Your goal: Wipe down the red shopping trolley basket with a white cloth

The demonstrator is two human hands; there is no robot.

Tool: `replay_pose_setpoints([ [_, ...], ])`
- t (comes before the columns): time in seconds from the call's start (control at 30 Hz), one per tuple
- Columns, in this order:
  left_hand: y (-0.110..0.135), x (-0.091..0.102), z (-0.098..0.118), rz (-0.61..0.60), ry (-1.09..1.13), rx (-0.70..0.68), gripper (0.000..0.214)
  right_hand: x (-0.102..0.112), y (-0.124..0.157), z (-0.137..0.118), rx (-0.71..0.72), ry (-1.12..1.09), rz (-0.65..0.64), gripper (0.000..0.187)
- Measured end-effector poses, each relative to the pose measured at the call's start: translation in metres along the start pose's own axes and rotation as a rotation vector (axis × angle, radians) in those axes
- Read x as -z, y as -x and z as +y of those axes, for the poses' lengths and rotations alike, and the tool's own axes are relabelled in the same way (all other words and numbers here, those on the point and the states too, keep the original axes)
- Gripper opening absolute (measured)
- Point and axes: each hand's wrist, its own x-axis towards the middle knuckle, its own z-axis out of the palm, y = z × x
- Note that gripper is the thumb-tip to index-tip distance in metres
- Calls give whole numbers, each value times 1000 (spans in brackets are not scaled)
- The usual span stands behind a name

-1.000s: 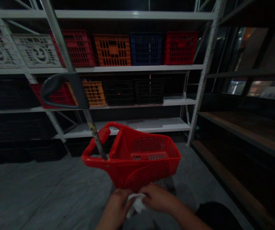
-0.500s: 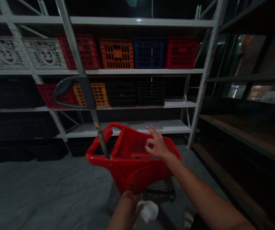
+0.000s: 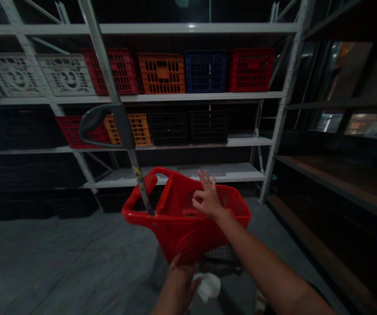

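A red plastic shopping cart stands in front of me, with perforated basket walls. My right hand is over the basket, its thumb and index fingertips pinched into a ring and the other fingers spread upward; nothing shows in the pinch. Low at the cart's near side is my left hand, closed on a crumpled white cloth or tissue that sticks out by the thumb. A metal pole with a dark grey looped handle rises at the cart's handle end, leaning up to the left.
Behind the cart, white metal shelving carries several plastic crates, among them an orange crate and a blue crate. Dark shelves run along the right. Grey floor lies to the left.
My right hand has shifted slightly left over the basket, still pinched. The cart and shelving sit slightly further right in view. My left hand keeps the white cloth or tissue.
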Motion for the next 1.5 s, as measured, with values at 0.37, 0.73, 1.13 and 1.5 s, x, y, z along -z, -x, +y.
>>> replay_pose_setpoints([
  [0.37,0,1,-7,71,22,25,22,-1,51,-24,-242,-488,-229,11],
  [0.73,11,8,-31,161,87,63,18,-35,147,-60,-382,-1208,-741,42],
  [1.13,-16,133,-94,940,-577,180,38,-45,61,-36,-358,-136,-31,58],
  [1.5,-44,124,-121,792,-646,184,38,-144,53,-90,-122,-46,-79,52],
])
